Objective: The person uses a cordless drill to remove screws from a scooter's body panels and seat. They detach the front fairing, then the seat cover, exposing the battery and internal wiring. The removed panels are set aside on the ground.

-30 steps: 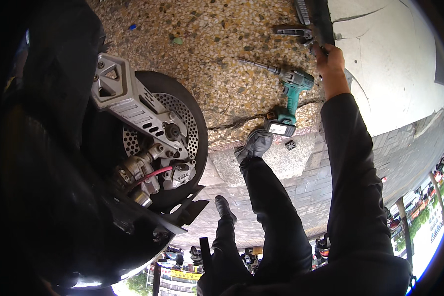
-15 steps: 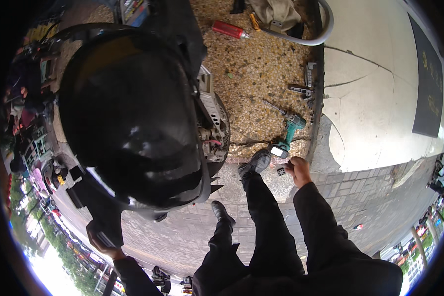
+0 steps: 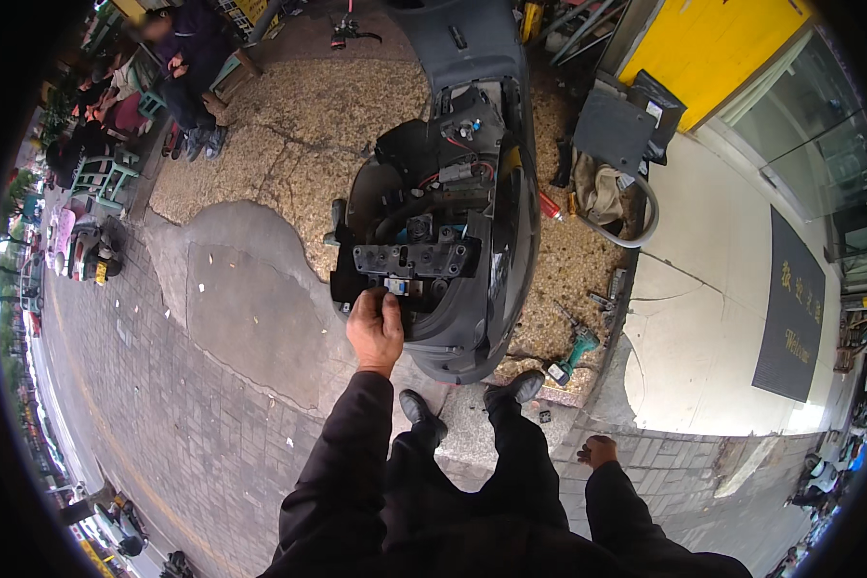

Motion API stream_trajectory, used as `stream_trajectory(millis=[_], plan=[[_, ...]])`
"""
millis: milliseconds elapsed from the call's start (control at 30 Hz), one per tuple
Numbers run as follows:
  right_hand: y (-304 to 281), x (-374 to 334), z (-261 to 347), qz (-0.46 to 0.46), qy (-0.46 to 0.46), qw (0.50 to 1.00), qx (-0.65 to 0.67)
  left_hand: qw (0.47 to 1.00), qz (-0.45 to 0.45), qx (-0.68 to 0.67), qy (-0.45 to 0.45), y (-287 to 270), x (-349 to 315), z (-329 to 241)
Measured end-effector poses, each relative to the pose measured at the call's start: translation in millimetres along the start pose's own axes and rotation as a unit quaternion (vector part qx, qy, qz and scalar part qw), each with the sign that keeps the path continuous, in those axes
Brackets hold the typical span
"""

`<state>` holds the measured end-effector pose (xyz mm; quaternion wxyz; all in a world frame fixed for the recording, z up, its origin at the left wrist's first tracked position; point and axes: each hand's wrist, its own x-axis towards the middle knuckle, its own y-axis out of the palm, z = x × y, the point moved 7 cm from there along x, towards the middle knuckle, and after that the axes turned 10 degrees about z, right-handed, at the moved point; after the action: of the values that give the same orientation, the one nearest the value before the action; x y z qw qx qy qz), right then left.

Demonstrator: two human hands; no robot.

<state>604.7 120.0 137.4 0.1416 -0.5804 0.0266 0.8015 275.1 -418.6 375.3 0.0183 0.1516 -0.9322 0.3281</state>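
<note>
A dark scooter [image 3: 515,279] stands before me with its body opened. Inside show a black bracket [image 3: 414,258], wires and a small block with a white and blue label [image 3: 396,286]. My left hand [image 3: 374,332] reaches to the scooter's near left edge, its thumb and fingers closed together right beside the labelled block. What lies between its fingertips is hidden. Lower right, my right hand [image 3: 597,451] hangs over the paving with its fingers curled in; whether they hold something small cannot be seen. A small black square piece [image 3: 545,417] lies on the ground near my right shoe.
Right of the scooter, a green cordless drill [image 3: 576,353] lies on the pebbled paving beside small metal parts [image 3: 611,289]. Farther off are a red can [image 3: 550,205] and a round grey-rimmed container [image 3: 652,214] with cloth. A seated person [image 3: 197,72] and a green stool [image 3: 106,178] are far left.
The large black glossy shape that filled the left has gone from view, and the scooter's open body now shows. My left hand has left the black piece and moved right; my right hand is lower.
</note>
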Motion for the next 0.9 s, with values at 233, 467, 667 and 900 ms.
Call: stream_trajectory(millis=[233,467,667,900], plan=[[66.0,-84.5,-22.5,-0.018,-0.045,0.999,-0.022,0.995,0.029,-0.095,0.021,-125.2,-74.5,26.0],[173.6,-105.5,6.0,0.027,-0.079,0.970,-0.227,0.989,-0.031,-0.034,-0.142,-280.0,-184.0,143.5],[303.2,-109.1,70.8,0.094,-0.197,0.896,-0.386,0.966,-0.117,-0.059,-0.224,-348.2,-244.3,173.6],[458.8,-170.5,125.2,0.188,-0.184,0.875,-0.406,0.969,-0.106,-0.003,-0.225,-377.6,-214.5,166.4]])
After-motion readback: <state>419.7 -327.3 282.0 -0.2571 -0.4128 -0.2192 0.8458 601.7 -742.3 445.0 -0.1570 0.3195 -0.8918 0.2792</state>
